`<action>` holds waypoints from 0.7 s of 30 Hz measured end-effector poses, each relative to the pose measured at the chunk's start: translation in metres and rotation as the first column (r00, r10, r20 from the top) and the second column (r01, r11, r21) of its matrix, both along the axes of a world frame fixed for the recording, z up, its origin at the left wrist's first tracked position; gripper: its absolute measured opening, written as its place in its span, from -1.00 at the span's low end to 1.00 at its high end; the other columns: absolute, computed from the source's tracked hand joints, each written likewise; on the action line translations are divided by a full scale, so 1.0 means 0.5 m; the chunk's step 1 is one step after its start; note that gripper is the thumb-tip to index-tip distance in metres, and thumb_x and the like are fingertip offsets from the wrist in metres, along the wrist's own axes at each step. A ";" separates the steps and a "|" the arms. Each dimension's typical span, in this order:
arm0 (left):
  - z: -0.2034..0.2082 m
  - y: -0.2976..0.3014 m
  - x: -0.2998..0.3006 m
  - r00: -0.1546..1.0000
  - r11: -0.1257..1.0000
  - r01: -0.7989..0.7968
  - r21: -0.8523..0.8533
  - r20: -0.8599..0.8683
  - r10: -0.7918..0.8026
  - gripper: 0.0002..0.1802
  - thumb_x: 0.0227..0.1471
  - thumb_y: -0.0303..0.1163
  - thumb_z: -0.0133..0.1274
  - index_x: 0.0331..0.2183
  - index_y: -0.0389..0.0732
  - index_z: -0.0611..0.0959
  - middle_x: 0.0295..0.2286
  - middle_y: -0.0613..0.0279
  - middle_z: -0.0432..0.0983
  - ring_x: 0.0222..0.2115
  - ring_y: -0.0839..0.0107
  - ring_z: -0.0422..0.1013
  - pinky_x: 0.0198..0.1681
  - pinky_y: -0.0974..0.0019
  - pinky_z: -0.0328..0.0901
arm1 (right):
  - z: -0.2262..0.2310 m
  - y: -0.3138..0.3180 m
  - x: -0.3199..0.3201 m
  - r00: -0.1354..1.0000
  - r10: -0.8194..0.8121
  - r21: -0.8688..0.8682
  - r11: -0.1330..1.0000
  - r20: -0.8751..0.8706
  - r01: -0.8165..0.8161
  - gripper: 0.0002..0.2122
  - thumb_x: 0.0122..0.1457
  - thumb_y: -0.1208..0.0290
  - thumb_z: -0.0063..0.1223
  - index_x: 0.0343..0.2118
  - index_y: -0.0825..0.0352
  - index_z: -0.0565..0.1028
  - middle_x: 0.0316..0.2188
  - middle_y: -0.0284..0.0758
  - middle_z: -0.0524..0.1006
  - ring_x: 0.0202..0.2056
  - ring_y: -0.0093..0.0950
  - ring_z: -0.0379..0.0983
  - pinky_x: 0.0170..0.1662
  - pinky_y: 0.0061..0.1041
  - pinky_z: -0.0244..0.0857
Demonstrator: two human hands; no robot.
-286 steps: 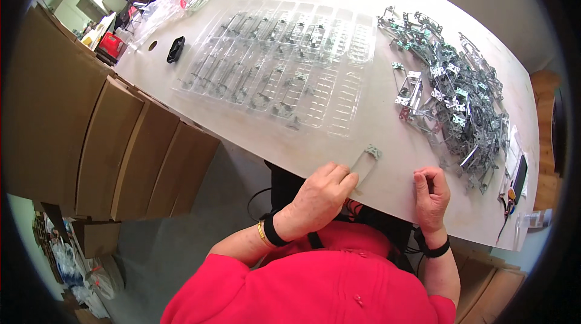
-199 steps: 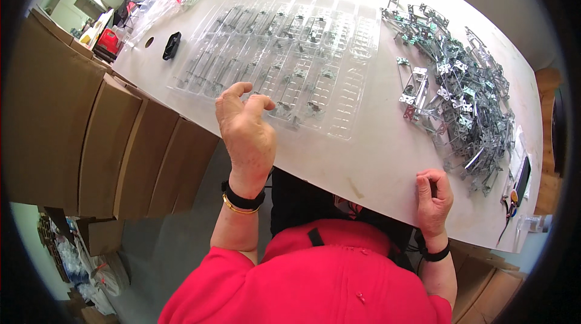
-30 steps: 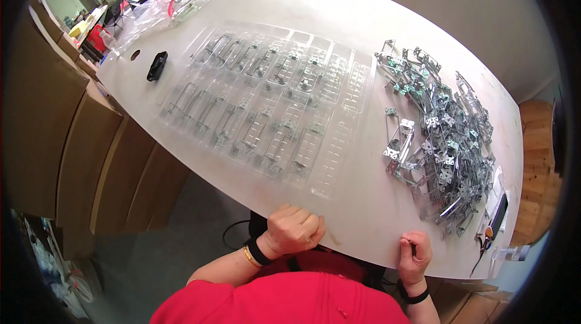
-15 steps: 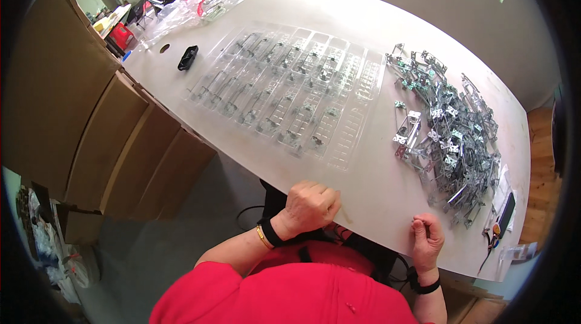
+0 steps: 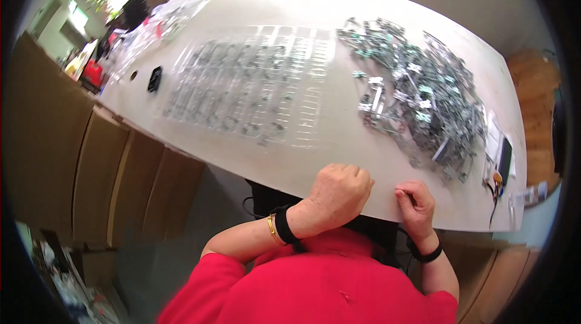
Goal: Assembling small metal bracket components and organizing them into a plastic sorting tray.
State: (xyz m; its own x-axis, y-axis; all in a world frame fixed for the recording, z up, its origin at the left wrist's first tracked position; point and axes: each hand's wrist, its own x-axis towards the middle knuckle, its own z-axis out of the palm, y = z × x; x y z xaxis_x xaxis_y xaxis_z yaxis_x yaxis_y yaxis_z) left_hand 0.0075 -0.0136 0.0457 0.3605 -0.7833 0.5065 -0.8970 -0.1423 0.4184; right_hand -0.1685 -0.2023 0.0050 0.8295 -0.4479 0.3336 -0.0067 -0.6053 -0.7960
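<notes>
My left hand (image 5: 336, 196) is a loosely curled fist above the near edge of the white table (image 5: 327, 159), its knuckles up and its fingertips hidden. To its right my right hand (image 5: 417, 209) is closed with thumb and forefinger bent together. Whatever either hand may hold is too small or hidden to name. Beyond the right hand lies a tangled heap of thin metal brackets (image 5: 426, 91), a few of them loose at its left side. Clear plastic trays (image 5: 310, 112) lie left of the heap, with rows of similar metal parts in their slots.
A small black plastic holder (image 5: 155, 78) sits near a round hole in the tabletop at left. Crumpled clear plastic bags (image 5: 136, 45) cover the far left corner. At the right edge are a dark flat object (image 5: 506, 153) and a small hand tool (image 5: 497, 182). Cardboard (image 5: 124, 179) stands along the left.
My view has turned, so the table and its contents sit further left and higher. Both hands now appear higher, and the left one has come closer to the right. Both stay closed.
</notes>
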 end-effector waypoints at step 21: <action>0.003 -0.226 0.072 0.979 0.922 -0.205 0.329 0.049 0.200 -0.70 0.07 -0.66 0.07 -0.11 -0.32 0.49 -0.09 -0.15 0.50 -0.15 -0.13 0.60 -0.17 -0.04 0.53 | -0.008 -0.003 -0.008 0.994 0.072 0.111 0.990 0.081 -0.081 -0.90 0.23 0.61 0.32 -0.20 0.38 0.65 -0.24 -0.22 0.63 -0.26 -0.35 0.59 -0.18 -0.44 0.47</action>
